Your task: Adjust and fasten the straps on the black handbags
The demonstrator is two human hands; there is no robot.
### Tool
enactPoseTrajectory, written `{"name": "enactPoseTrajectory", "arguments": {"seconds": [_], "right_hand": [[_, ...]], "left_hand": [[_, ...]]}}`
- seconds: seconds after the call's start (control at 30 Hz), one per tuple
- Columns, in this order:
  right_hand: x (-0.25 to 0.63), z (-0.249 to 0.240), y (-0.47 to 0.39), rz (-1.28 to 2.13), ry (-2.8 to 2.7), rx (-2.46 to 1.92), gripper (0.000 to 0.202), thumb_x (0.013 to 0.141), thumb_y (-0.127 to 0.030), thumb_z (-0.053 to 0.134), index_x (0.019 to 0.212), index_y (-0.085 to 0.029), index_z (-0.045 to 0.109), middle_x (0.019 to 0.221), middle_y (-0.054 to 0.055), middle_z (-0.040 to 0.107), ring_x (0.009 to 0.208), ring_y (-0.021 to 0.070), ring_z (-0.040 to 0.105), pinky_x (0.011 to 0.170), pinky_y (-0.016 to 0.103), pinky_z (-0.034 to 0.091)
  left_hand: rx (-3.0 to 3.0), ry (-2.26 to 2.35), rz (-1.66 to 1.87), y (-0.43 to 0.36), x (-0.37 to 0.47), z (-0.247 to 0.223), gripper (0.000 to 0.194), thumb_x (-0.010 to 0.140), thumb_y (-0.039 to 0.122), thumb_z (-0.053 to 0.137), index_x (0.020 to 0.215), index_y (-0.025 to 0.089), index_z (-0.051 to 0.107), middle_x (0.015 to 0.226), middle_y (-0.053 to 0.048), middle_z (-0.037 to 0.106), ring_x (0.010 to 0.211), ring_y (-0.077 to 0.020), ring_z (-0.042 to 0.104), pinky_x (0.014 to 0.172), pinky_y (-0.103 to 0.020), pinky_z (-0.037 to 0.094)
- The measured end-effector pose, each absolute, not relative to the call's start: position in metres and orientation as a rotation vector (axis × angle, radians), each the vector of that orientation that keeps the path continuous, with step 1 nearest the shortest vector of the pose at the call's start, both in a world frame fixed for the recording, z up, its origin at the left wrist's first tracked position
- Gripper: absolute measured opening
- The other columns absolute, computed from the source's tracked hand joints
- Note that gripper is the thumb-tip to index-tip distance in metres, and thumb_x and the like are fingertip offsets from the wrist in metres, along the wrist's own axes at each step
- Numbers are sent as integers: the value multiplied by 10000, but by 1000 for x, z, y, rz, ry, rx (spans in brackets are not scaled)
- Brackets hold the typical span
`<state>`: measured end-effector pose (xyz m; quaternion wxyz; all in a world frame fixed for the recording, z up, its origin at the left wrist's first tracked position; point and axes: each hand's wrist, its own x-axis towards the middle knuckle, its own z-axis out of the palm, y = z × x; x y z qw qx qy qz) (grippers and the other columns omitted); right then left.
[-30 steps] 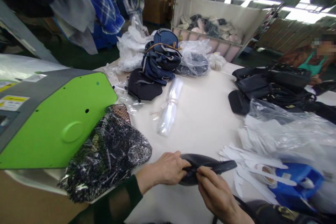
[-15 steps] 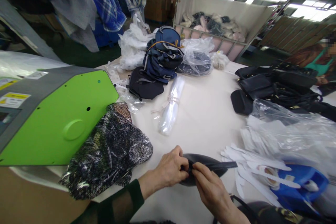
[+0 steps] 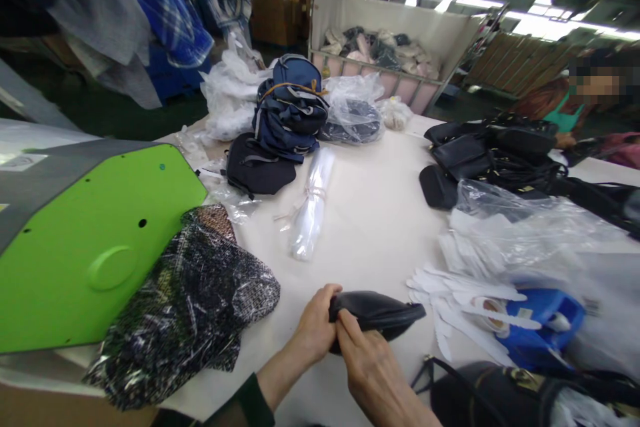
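A small black pouch (image 3: 375,309) is held just above the near part of the white table. My left hand (image 3: 316,327) grips its left end, the fingers partly hidden behind it. My right hand (image 3: 367,363) is closed against the pouch's near left side, with its fingertips pressed together there. What those fingertips pinch is too small to make out. To the right of my right hand lies a black handbag (image 3: 493,393) with a strap and a gold-coloured clasp. White cut strips (image 3: 463,300) spread out beyond the pouch's right end.
On the left stand a green machine panel (image 3: 100,247) and a shiny black patterned bag (image 3: 185,307). A clear plastic roll (image 3: 313,207), navy backpacks (image 3: 293,107), black bags (image 3: 480,153) and a blue container (image 3: 545,320) lie around the table. A person (image 3: 565,103) is at the far right.
The pouch has turned so that its smooth side shows more. My right hand has moved left along it, close to my left hand. The camera view has swung slightly to the right.
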<state>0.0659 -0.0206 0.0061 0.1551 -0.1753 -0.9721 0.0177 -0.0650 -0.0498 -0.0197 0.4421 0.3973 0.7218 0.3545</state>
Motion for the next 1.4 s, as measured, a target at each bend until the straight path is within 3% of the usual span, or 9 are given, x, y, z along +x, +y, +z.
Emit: {"name": "enactPoseTrajectory", "arguments": {"seconds": [0.13, 0.2, 0.43, 0.6, 0.7, 0.87, 0.97, 1.2, 1.4], "right_hand": [[102, 16, -20, 27, -2640, -411, 428, 751, 14, 358, 1092, -105, 589, 1061, 155, 684, 868, 206, 671, 734, 285, 565], [120, 18, -18, 125, -2610, -487, 336, 804, -45, 415, 1081, -134, 582, 1006, 134, 692, 907, 199, 667, 765, 255, 563], [110, -3, -10, 468, -2460, -968, 210, 898, -295, 432, 1037, -167, 524, 735, 56, 621, 584, 171, 645, 507, 257, 556], [104, -16, 0, 510, -2497, -820, 226, 899, -173, 401, 1066, -170, 553, 871, 89, 642, 735, 174, 672, 632, 245, 565], [106, -13, 2, 634, -2419, -871, 246, 900, -162, 376, 1065, -184, 557, 883, 86, 655, 749, 168, 665, 629, 244, 550], [101, 0, 3, 1054, -2139, -1263, 220, 866, -316, 408, 791, -198, 577, 529, -11, 554, 475, 152, 548, 442, 249, 446], [99, 5, 11, 1350, -1972, -1439, 238, 825, -371, 426, 773, -186, 566, 458, -50, 462, 423, 134, 474, 414, 245, 389], [95, 14, 27, 1561, -2027, -1410, 231, 792, -383, 434, 830, -180, 540, 445, -88, 398, 393, 112, 404, 409, 234, 312], [92, 11, 27, 1916, -1954, -1140, 243, 781, -389, 474, 636, -195, 455, 412, -78, 421, 378, 79, 354, 415, 222, 267]], "left_hand": [[1096, 1787, 833, -43, -62, -19, 526, 517, -35, 477, 991, 173, 569, 1048, -43, 615, 1012, -186, 548, 937, -311, 411], [1098, 1785, 824, -41, -61, -19, 576, 484, -50, 463, 1002, 178, 570, 1068, -39, 609, 1031, -187, 539, 950, -313, 404], [1120, 1779, 839, -37, -64, -19, 567, 468, -60, 445, 961, 192, 569, 1011, -19, 602, 998, -183, 550, 930, -319, 415], [1159, 1785, 940, -42, -65, -19, 525, 475, -59, 427, 910, 202, 559, 970, -9, 547, 974, -172, 524, 903, -315, 418], [1197, 1707, 1059, -45, -64, -21, 475, 468, -60, 413, 831, 200, 574, 911, -3, 524, 941, -165, 520, 877, -298, 419], [1188, 1631, 1112, -45, -65, -25, 448, 464, -50, 419, 794, 201, 590, 887, 5, 525, 916, -170, 528, 851, -302, 423], [1157, 1634, 1104, -45, -67, -26, 452, 468, -53, 431, 804, 201, 595, 896, 5, 534, 919, -170, 534, 861, -301, 421], [1156, 1638, 1111, -44, -66, -29, 437, 472, -40, 433, 801, 200, 592, 883, 5, 537, 916, -172, 532, 856, -304, 424], [1121, 1575, 1186, -47, -65, -31, 423, 445, -20, 423, 774, 189, 587, 886, -5, 530, 917, -178, 528, 861, -313, 417]]}}
